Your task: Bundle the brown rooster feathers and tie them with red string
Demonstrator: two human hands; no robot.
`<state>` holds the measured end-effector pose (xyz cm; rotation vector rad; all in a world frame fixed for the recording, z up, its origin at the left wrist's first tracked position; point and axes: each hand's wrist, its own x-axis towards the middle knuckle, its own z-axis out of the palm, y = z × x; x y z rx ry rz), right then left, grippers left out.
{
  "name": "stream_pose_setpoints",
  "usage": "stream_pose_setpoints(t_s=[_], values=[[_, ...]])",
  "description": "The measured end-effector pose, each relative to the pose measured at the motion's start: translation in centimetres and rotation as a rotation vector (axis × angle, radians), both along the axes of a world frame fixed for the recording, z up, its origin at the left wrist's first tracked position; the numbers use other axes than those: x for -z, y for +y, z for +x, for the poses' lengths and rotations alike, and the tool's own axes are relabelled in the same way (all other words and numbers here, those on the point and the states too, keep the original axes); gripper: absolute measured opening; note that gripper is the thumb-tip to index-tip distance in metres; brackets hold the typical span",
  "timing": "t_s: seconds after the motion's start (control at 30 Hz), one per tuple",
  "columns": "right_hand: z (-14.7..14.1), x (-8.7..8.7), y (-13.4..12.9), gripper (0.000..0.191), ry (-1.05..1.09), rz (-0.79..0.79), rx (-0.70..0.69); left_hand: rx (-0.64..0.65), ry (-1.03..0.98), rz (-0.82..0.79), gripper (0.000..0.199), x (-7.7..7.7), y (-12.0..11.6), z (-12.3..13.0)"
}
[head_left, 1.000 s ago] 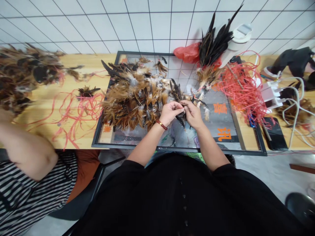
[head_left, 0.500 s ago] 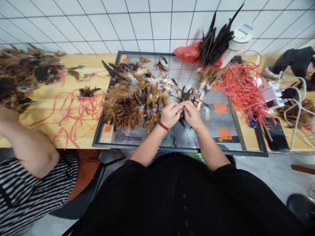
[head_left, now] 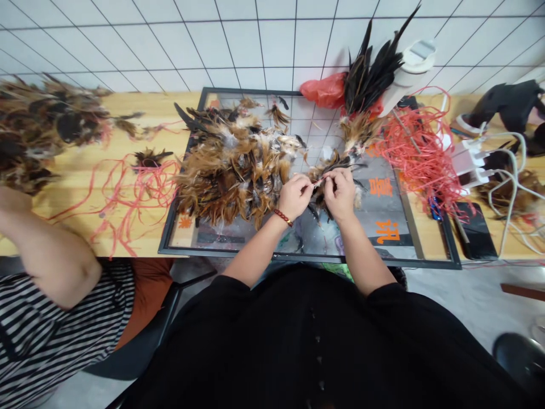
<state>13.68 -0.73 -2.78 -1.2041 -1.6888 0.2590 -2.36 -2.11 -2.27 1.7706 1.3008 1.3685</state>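
Note:
My left hand (head_left: 295,197), with a red bead bracelet (head_left: 283,217) at the wrist, is closed in a pinch. A thin pink string (head_left: 324,178) shows in the gap between my hands, and the left fingertips close on its end. My right hand (head_left: 342,194) is closed on a small bunch of brown and dark feathers (head_left: 332,163), whose pale quill ends point toward the left hand. The fingers partly hide the bunch. Just left of my hands lies a large pile of brown feather bunches (head_left: 238,165).
A black-framed glass panel (head_left: 255,254) lies under the work. To the right are a heap of pink string (head_left: 421,147), a phone (head_left: 476,232) and white chargers (head_left: 466,165). Black feathers (head_left: 368,74) stand behind. At left, another person's arm (head_left: 55,250) rests near more feathers (head_left: 51,119).
My hands were together and have drawn slightly apart, the right one moving right. The pink string and quill ends now show between them.

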Motion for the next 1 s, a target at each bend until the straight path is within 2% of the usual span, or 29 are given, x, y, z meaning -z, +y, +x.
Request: stream_pose_setpoints(t_s=[0.1, 0.23, 0.33, 0.43, 0.5, 0.57, 0.67, 0.77, 0.87, 1.0], values=[[-0.1, 0.3, 0.1, 0.014, -0.035, 0.020, 0.021, -0.021, -0.180, -0.076, 0.018, -0.4, -0.1, 0.2], [-0.4, 0.2, -0.1, 0.016, -0.042, 0.015, -0.046, 0.133, -0.521, -0.312, 0.018, -1.2, -0.3, 0.6], [-0.5, -0.1, -0.3, 0.016, 0.006, 0.014, -0.071, 0.131, -0.684, -0.455, 0.021, -1.4, -0.2, 0.7], [-0.5, -0.5, -0.3, 0.013, 0.024, 0.019, -0.096, 0.104, -0.715, -0.512, 0.022, -1.3, 0.0, 0.8], [-0.4, -0.6, -0.3, 0.011, 0.039, 0.035, -0.103, 0.086, -0.707, -0.492, 0.016, -1.0, 0.2, 0.9], [-0.4, -0.6, -0.3, 0.010, 0.057, 0.053, -0.111, 0.037, -0.652, -0.439, 0.012, -0.6, 0.4, 1.1], [-0.4, -0.5, -0.4, 0.011, 0.047, 0.081, -0.129, -0.031, -0.456, -0.316, 0.009, 0.0, 0.4, 1.3], [-0.4, -0.5, -0.5, 0.013, 0.002, 0.097, -0.154, -0.028, -0.351, -0.221, 0.008, 0.4, 0.3, 1.4], [-0.4, -0.6, -0.5, 0.015, -0.008, 0.078, -0.153, -0.021, -0.490, -0.250, 0.007, 0.2, 0.2, 1.3], [-0.4, -0.7, -0.5, 0.016, 0.016, 0.066, -0.144, 0.048, -0.838, -0.493, 0.026, -0.8, 0.3, 0.8]])
